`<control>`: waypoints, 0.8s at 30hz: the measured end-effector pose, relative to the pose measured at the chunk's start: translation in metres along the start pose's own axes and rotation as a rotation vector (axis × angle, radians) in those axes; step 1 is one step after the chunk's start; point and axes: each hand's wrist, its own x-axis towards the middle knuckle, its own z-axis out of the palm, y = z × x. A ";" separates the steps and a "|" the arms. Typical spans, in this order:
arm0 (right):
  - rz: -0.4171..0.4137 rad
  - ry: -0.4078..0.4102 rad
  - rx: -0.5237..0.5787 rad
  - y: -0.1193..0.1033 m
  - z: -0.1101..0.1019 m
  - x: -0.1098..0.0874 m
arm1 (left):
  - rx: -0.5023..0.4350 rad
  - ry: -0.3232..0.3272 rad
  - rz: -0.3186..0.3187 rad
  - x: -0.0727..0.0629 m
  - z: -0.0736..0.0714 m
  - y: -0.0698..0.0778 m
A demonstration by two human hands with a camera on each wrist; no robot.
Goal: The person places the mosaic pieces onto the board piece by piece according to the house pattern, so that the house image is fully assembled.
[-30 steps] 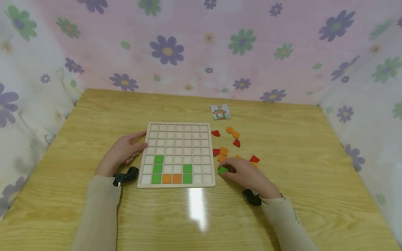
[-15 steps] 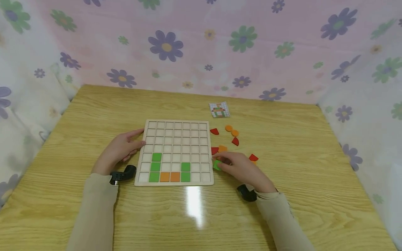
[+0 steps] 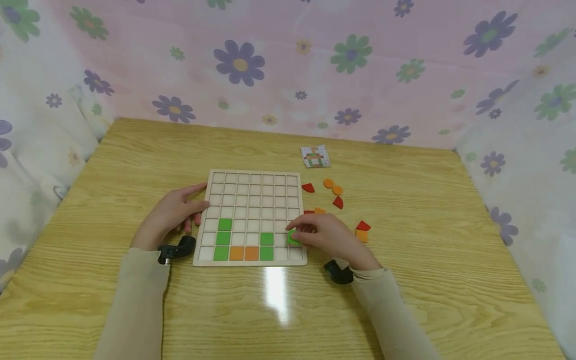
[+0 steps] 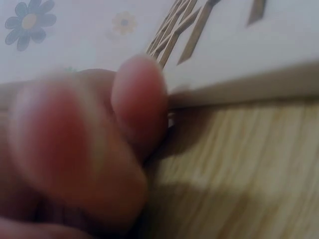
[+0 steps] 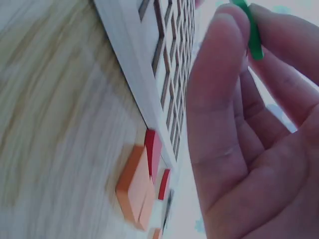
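A pale wooden grid board [image 3: 250, 201] lies on the table, with green square tiles [image 3: 222, 238] and orange ones [image 3: 244, 253] set in cells of its lower rows. My right hand [image 3: 327, 239] pinches a green square tile [image 3: 293, 238] between thumb and fingertips, over the board's lower right cells. The right wrist view shows that tile [image 5: 254, 37] edge-on in the pinch. At the board's left edge my left hand [image 3: 170, 214] rests with extended index finger and thumb touching the rim; its fingertips [image 4: 139, 92] appear close beside the board's side in the left wrist view.
Right of the board lie red quarter-circle pieces [image 3: 338, 202], orange round pieces [image 3: 329, 183] and orange squares [image 3: 362, 235]. A small printed pattern card [image 3: 315, 156] lies behind them. Flowered cloth [image 3: 288, 65] stands at the table's far edge.
My right hand has carried the green tile leftward from the loose pieces to over the board. The left hand stays at the board's edge, and the view has shifted slightly.
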 end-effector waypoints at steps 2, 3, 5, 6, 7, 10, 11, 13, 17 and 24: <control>-0.009 0.003 -0.020 -0.001 0.003 0.004 | -0.017 0.000 -0.010 0.000 0.001 0.000; -0.011 0.003 -0.023 0.000 0.004 0.006 | -0.020 -0.001 -0.010 0.000 0.001 0.000; -0.015 -0.006 -0.015 -0.001 0.006 0.011 | -0.016 0.001 -0.010 0.001 0.001 0.000; -0.015 -0.012 -0.010 -0.001 0.007 0.013 | -0.012 0.002 -0.009 0.001 0.001 0.000; -0.017 -0.015 -0.010 -0.001 0.007 0.014 | -0.004 0.003 -0.005 0.002 0.001 0.000; -0.007 -0.032 -0.002 -0.005 0.006 0.019 | 0.020 0.004 0.008 0.002 0.001 0.001; -0.005 -0.035 -0.001 -0.006 0.006 0.021 | 0.019 0.004 0.010 0.002 0.001 0.001; 0.008 -0.042 0.003 -0.010 0.005 0.023 | 0.014 0.006 0.009 0.002 0.000 0.001; 0.024 -0.056 0.024 -0.017 0.003 0.029 | -0.005 0.005 -0.002 0.000 0.000 0.001; 0.021 -0.097 0.068 -0.018 0.001 0.035 | 0.011 0.005 0.002 -0.001 0.000 0.001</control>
